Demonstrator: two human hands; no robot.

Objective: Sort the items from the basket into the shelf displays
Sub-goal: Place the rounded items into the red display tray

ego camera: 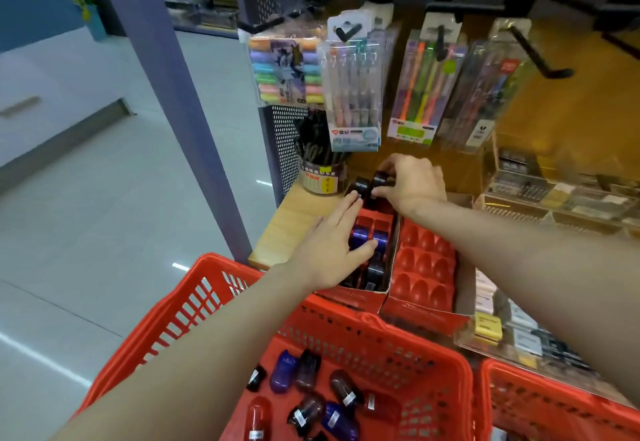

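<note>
I'm mid-placement: my right hand [412, 180] pinches a dark translucent plastic sharpener [381, 179] over the red cardboard display tray [377, 218], my flat-fingered left hand [332, 246] steadies it, and next I must seat it, then fetch another from the red plastic basket [346, 322].

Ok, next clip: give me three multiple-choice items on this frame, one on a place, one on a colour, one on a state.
1. Where is the right hand?
A. inside the basket
B. at the far end of the red display tray
C. on the hanging pen packs

2. What colour is the basket?
A. blue
B. green
C. red

3. How is the left hand?
A. flat, fingers straight on the tray
B. fist, holding nothing
C. gripping the basket rim

Answers: 1 B, it pinches a dark item over the display tray; 2 C, red mesh walls; 3 A, straight fingers rest on it.
</note>
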